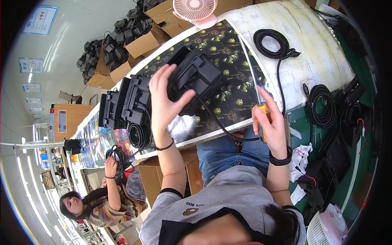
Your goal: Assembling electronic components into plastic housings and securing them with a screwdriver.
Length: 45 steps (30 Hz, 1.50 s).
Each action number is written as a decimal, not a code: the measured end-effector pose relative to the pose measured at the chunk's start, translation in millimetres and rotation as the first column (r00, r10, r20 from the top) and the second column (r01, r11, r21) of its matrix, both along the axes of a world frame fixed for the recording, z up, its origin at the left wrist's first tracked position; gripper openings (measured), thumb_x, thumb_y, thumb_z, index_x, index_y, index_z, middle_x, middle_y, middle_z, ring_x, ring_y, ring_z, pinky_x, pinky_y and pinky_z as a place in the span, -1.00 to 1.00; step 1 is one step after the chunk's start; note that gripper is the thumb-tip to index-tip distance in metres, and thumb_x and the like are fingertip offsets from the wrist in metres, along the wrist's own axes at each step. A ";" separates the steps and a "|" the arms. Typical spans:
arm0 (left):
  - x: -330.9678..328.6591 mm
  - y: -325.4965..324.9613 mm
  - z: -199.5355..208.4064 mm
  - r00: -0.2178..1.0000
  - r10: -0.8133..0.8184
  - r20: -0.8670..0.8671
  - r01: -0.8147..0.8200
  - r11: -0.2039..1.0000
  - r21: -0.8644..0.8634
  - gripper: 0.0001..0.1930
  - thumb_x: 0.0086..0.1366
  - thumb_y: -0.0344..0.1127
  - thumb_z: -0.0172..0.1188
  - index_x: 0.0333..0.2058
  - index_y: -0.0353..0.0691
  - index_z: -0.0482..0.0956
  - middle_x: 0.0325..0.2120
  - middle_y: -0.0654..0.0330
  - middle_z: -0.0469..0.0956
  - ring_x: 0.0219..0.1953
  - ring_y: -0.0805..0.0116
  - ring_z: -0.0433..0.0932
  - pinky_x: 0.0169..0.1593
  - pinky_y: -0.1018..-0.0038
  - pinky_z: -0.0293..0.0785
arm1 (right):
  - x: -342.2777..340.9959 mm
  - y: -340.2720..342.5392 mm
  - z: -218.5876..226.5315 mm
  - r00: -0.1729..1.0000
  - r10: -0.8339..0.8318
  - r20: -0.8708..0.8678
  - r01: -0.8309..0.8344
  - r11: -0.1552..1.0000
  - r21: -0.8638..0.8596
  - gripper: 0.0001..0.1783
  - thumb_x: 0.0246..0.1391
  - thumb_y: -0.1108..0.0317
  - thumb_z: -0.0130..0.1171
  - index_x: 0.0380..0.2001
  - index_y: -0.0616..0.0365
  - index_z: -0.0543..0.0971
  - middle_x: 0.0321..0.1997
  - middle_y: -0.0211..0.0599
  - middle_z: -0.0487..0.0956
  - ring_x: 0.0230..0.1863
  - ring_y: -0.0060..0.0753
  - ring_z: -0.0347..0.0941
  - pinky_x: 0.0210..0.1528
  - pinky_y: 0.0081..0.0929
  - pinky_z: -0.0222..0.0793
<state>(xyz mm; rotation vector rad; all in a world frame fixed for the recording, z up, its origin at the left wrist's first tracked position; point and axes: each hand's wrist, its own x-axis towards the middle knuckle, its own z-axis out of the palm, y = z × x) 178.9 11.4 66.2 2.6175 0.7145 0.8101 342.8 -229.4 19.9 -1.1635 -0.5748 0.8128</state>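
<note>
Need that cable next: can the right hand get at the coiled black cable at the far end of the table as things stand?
Probably not yet: the right hand grips an orange-handled screwdriver. The coiled black cable lies uncovered beyond it.

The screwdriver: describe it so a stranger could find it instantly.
On the dark, gold-patterned worktop, look at its near edge, where the right hand grips the screwdriver. Its orange handle and thin metal shaft set it apart from the black cables and black housings around it.

grey short-sleeved cotton t-shirt [228,196] with black trim at the sleeve hems and neckline, small brown cartoon bear print on the chest. blue denim jeans [228,153]. thin black band on the wrist of the left hand [165,98]. chunky black wristband at the right hand [271,122]. dark hair at lower edge.
</note>
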 end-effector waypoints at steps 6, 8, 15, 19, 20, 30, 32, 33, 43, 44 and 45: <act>21.7 16.1 -7.8 0.954 0.236 -0.185 -0.198 0.959 0.201 0.11 -0.10 0.28 0.40 0.36 -0.05 0.08 0.17 -0.02 0.32 0.27 -0.03 0.23 0.27 -0.30 -0.03 | -5.9 22.1 1.2 0.980 -0.073 0.188 0.086 0.994 -0.066 -0.76 0.23 0.44 0.13 -0.03 0.12 0.49 -0.45 -0.51 0.47 -0.57 -0.75 0.35 -0.50 -0.71 0.28; 32.8 14.2 -13.4 0.936 0.282 -0.213 -0.223 0.939 0.263 0.15 -0.14 0.26 0.41 0.37 -0.07 0.05 0.10 -0.02 0.35 0.20 0.01 0.32 0.25 -0.36 -0.06 | -3.0 35.0 -2.0 0.935 -0.119 0.335 0.139 0.990 -0.036 -0.78 0.23 0.42 0.13 -0.06 0.14 0.48 -0.40 -0.45 0.53 -0.52 -0.69 0.39 -0.43 -0.67 0.32; 18.0 -17.4 -4.5 0.993 0.116 -0.016 -0.105 0.947 0.304 0.16 -0.24 0.11 0.49 0.34 -0.16 0.12 0.07 0.06 0.36 0.17 0.12 0.33 0.31 -0.34 -0.23 | 24.4 73.2 -13.2 0.880 -0.263 0.395 0.297 0.954 -0.028 -0.84 0.23 0.38 0.15 -0.16 0.12 0.45 -0.14 -0.37 0.66 -0.40 -0.68 0.47 -0.42 -0.65 0.35; -7.3 -35.8 -14.5 0.990 -0.030 0.140 -0.026 0.925 0.380 0.12 -0.26 0.07 0.53 0.29 -0.22 0.19 0.07 0.07 0.41 0.14 0.11 0.38 0.35 -0.26 -0.35 | 28.3 84.9 -19.9 0.972 -0.143 0.185 0.143 0.990 0.011 -0.85 0.20 0.41 0.17 -0.21 0.09 0.42 -0.08 -0.39 0.65 -0.30 -0.72 0.48 -0.43 -0.73 0.36; -10.5 -38.8 -16.2 0.982 -0.062 0.177 -0.012 0.920 0.391 0.11 -0.26 0.05 0.54 0.28 -0.20 0.19 0.06 0.08 0.42 0.12 0.11 0.40 0.36 -0.25 -0.37 | 25.6 86.0 -20.1 0.973 -0.139 0.183 0.140 0.990 0.007 -0.85 0.20 0.41 0.17 -0.21 0.09 0.42 -0.08 -0.39 0.65 -0.30 -0.72 0.48 -0.43 -0.73 0.36; -22.5 -51.9 -24.5 0.959 -0.166 0.229 0.043 0.886 0.462 0.07 -0.23 0.01 0.54 0.28 0.01 0.14 0.05 0.11 0.47 0.05 0.08 0.49 0.37 -0.26 -0.41 | 16.5 87.3 -23.5 0.989 -0.065 0.136 0.018 0.948 0.317 -0.74 0.14 0.60 0.18 -0.29 0.10 0.30 -0.12 -0.23 0.60 -0.01 -0.47 0.55 -0.11 -0.65 0.42; -27.7 -53.1 -25.8 0.956 -0.176 0.233 0.060 0.899 0.433 0.06 -0.23 0.03 0.53 0.27 0.06 0.15 0.04 0.11 0.48 0.03 0.08 0.50 0.36 -0.27 -0.40 | 13.9 81.8 -24.8 0.989 -0.059 0.132 0.010 0.937 0.350 -0.68 0.09 0.67 0.20 -0.32 0.09 0.28 -0.22 -0.27 0.59 0.01 -0.38 0.56 -0.02 -0.57 0.42; -27.5 -53.0 -26.2 0.946 -0.192 0.261 0.062 0.898 0.436 -0.03 -0.18 0.04 0.51 0.22 0.02 0.21 0.01 0.12 0.51 0.01 0.10 0.52 0.38 -0.24 -0.40 | 9.6 80.5 -24.4 0.991 -0.091 0.099 0.053 0.941 0.334 -0.63 0.04 0.70 0.25 -0.34 0.08 0.27 -0.30 -0.36 0.54 -0.02 -0.34 0.58 -0.03 -0.55 0.44; -32.0 -80.9 -48.9 0.977 -0.059 0.203 -0.089 0.757 0.647 -0.49 0.15 0.12 0.30 0.06 0.36 0.38 -0.05 0.30 0.57 -0.07 0.31 0.56 0.43 -0.08 -0.41 | -8.0 81.4 -20.0 0.963 -0.268 -0.024 0.267 0.941 0.208 -0.61 0.01 0.65 0.32 -0.34 0.04 0.30 -0.30 -0.32 0.59 -0.16 -0.51 0.58 -0.12 -0.68 0.44; -32.8 -78.6 -46.2 0.966 -0.074 0.249 -0.089 0.808 0.583 -0.49 0.15 0.12 0.30 0.07 0.34 0.38 -0.05 0.29 0.57 -0.08 0.30 0.56 0.43 -0.09 -0.40 | -9.5 82.4 -21.3 0.964 -0.267 0.004 0.255 0.924 0.285 -0.62 0.02 0.63 0.32 -0.35 0.03 0.29 -0.27 -0.27 0.61 -0.16 -0.53 0.57 -0.14 -0.70 0.43; -34.8 -77.4 -41.8 0.962 -0.075 0.264 -0.082 0.840 0.536 -0.44 0.11 0.10 0.33 0.07 0.28 0.36 -0.06 0.26 0.58 -0.08 0.27 0.57 0.42 -0.11 -0.40 | -8.9 81.1 -23.4 0.965 -0.261 0.006 0.249 0.926 0.284 -0.62 0.02 0.63 0.32 -0.35 0.03 0.29 -0.27 -0.27 0.61 -0.16 -0.53 0.57 -0.14 -0.70 0.43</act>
